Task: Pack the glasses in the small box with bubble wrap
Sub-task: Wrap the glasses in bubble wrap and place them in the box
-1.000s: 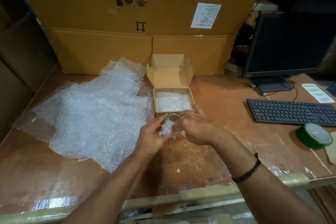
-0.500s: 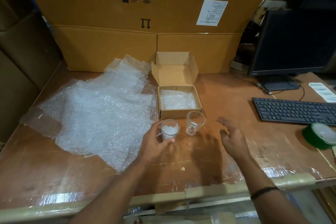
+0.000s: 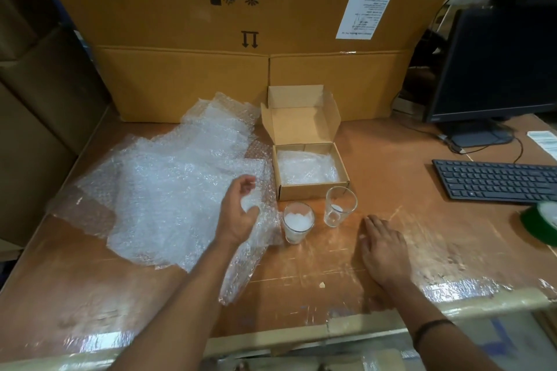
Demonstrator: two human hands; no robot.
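Two glasses [image 3: 298, 221] now stand released; left hand [image 3: 238, 214] grips bubble wrap [image 3: 168, 190], right hand [image 3: 384, 253] rests open.

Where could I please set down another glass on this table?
Bare table lies between the small box and the keyboard, and at the near left corner. Crowded: bubble wrap, gripped by the left hand, covers the left; near glass and far glass front the box, beside the right hand.

Left hand [image 3: 238, 215] grips bubble wrap [image 3: 168, 190]; right hand [image 3: 384, 250] lies flat near a glass [image 3: 340, 208].
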